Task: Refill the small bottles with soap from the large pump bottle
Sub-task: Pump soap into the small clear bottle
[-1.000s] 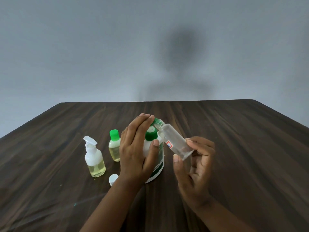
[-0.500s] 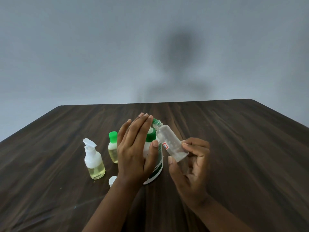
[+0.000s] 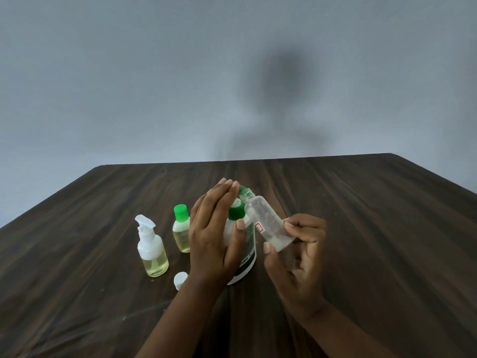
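Note:
The large white pump bottle [image 3: 247, 250] with a green collar stands mid-table. My left hand [image 3: 214, 233] lies over its pump head, fingers straight, thumb against the bottle's side. A small clear empty bottle [image 3: 268, 223], uncapped and tilted with its mouth at the green nozzle, is pinched by its base in my right hand [image 3: 296, 257]. Left of them stand a small spray bottle [image 3: 152, 251] with yellow liquid and a small green-capped bottle [image 3: 181, 229] with yellow liquid.
A loose white cap [image 3: 180, 279] lies on the dark wooden table [image 3: 374, 241] just in front of the spray bottle, beside my left wrist. A grey wall rises behind the table's far edge.
The clear bottle has tilted more upright and shifted slightly left with my right hand. My left hand stays over the pump head.

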